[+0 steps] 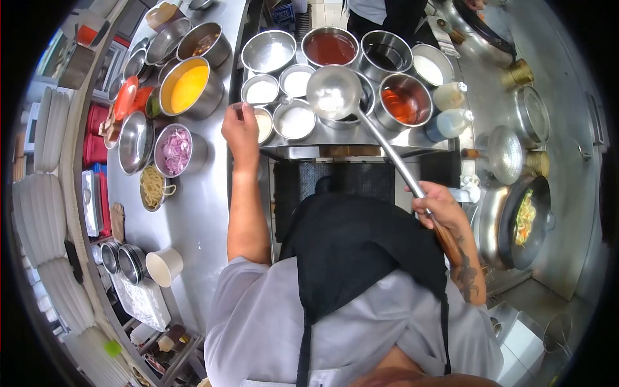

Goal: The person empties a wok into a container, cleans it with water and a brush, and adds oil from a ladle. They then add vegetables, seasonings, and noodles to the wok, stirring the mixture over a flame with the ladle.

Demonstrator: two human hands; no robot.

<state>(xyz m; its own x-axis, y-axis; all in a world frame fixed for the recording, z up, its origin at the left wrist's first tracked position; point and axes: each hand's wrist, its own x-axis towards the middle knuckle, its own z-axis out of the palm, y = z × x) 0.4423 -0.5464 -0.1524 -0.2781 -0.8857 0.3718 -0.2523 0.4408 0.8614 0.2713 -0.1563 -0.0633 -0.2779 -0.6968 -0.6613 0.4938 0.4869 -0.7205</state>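
My right hand (436,205) is wrapped around the long handle of a ladle (334,90). Its metal bowl hangs over the group of steel pots, partly covering a pot with dark contents (367,103). My left hand (242,129) is at the left edge of that group, with its fingers drawn together in a pinch. What they hold, if anything, is too small to make out. Right beside it is a small container of pale contents (264,126), partly hidden by the hand. Small pots of white powder or grains (294,121) stand close by.
On the left counter are a pot of yellow liquid (186,90), sliced onions (176,151) and noodles (155,184). A wok (538,222) with noodles and vegetables sits on the right. Squeeze bottles (449,124) flank the pots. Another person (387,19) stands opposite.
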